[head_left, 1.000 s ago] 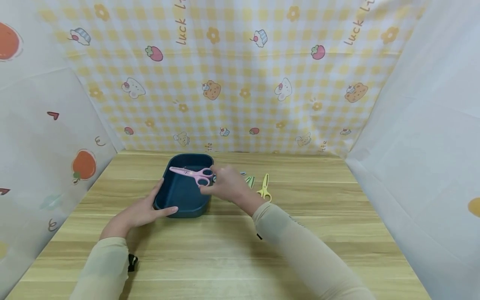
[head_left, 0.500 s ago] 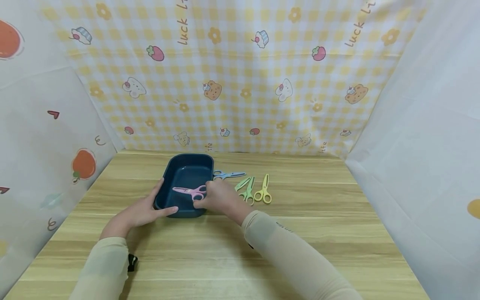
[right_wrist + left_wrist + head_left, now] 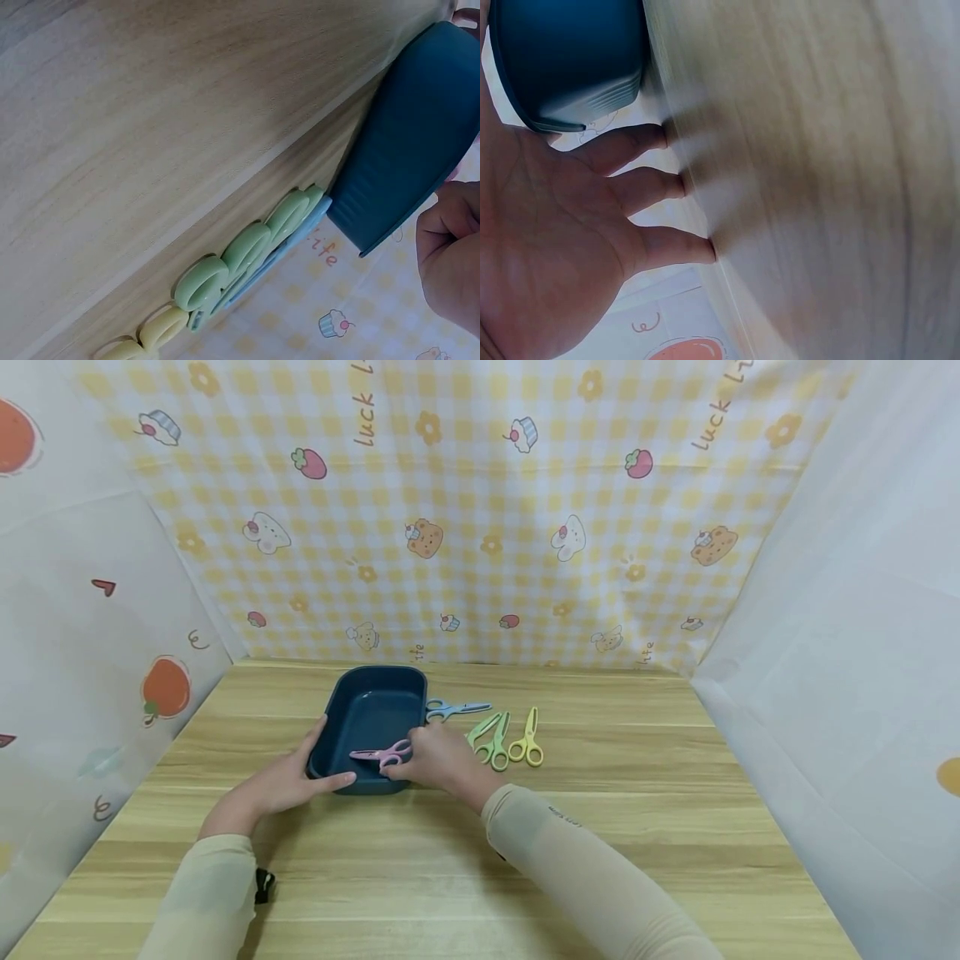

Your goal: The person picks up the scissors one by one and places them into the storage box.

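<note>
1. Fingers and thumb of the right hand (image 3: 444,760) pinch the pink scissors (image 3: 384,754) by the ring handles. The blades point left, inside the dark blue tray (image 3: 378,714) at its near end; whether the tips touch the floor is hard to tell.
2. The left hand (image 3: 277,785) braces the tray's near left corner, fingers spread and clasping nothing, thumb laid over the near rim.
3. A tidy placement seems to call for laying the blades flat before the pinch loosens, with both rings inside the right rim so neither hooks over it.
4. Light, steady pressure from the left thumb should keep the tray from sliding; too much could tip it.
5. Right of the tray lie blue scissors (image 3: 459,709), two pairs of green scissors (image 3: 501,733) and yellow scissors (image 3: 530,731). The right wrist is best kept raised, as the nearest green pair sits close to it, partly hidden.
6. Beneath everything spreads a wooden table (image 3: 420,860), its pale grain running crosswise and catching soft light near the front.
7. Behind hangs a yellow-checked cloth (image 3: 491,485) printed with strawberries, cupcakes and bears, flanked by white side sheets (image 3: 847,610).
</note>
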The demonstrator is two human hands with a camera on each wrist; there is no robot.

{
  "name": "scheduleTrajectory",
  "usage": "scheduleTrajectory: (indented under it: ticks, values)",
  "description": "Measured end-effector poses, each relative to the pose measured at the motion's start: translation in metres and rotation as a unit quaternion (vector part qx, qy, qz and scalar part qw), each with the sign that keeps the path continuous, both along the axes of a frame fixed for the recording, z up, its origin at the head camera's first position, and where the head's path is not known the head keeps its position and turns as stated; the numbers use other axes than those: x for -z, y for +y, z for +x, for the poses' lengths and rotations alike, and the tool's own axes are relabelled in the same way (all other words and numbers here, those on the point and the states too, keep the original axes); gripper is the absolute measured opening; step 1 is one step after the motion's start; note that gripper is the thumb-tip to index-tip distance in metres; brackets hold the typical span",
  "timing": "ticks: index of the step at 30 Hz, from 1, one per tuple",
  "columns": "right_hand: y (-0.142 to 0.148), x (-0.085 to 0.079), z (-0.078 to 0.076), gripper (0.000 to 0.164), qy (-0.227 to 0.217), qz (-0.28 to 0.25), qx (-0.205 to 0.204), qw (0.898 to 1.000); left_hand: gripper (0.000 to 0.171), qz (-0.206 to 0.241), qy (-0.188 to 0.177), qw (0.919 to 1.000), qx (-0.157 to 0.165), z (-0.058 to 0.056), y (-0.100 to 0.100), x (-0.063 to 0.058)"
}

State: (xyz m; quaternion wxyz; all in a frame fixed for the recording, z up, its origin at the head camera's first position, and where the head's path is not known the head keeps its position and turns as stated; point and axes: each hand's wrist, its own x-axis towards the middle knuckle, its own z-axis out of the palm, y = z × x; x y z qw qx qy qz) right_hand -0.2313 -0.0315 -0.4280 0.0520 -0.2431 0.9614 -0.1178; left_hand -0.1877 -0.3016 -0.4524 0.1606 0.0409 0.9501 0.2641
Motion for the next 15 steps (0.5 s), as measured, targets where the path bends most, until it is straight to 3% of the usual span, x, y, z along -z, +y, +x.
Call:
scheduleTrajectory:
  ticks: [9, 15]
  values:
    - [0.005, -0.001, 0.000, 0.073, 0.007, -0.006, 0.000, 1.000, 0.124, 0.000, 0.009, 1.0000, -0.001, 0.000, 0.001, 0.002]
    - [0.016, -0.012, -0.004, 0.074, 0.023, -0.026, 0.005, 0.999, 0.124, 0.003, 0.011, 0.9999, 0.000, -0.001, 0.001, 0.001]
